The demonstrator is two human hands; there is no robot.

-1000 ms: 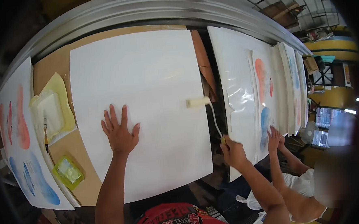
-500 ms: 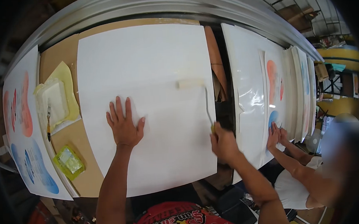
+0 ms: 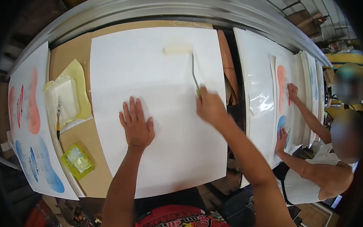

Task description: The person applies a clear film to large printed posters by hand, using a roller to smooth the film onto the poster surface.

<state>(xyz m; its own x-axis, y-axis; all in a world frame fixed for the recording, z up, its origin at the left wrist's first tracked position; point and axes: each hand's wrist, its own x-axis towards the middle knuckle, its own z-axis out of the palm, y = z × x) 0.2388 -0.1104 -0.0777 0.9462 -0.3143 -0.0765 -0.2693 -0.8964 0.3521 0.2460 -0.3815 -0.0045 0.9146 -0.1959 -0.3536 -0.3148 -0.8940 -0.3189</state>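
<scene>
A large white sheet (image 3: 179, 154) lies flat on brown board in front of me. My left hand (image 3: 137, 125) rests on it, palm down with fingers stretched out. In my right hand (image 3: 212, 107) is the handle of a paint roller (image 3: 177, 50), fingers wrapped round it. The roller's pale head is on the upper right part of the sheet, slightly blurred. To the left stands a white tray (image 3: 64, 99) on yellow paper (image 3: 81, 84). A paintbrush (image 3: 58, 116) leans at the tray's edge, and a yellow-green container (image 3: 77, 161) sits below it.
Printed sheets with red and blue shapes (image 3: 34, 133) lie at far left. On the right, a co-worker in a white top (image 3: 306, 177) has both hands on another printed sheet (image 3: 284, 95). A metal rail (image 3: 143, 10) runs along the back.
My right hand has moved the roller up and a little left across the sheet. My left hand stays flat. The co-worker's hands have moved apart, and the view has shifted slightly.
</scene>
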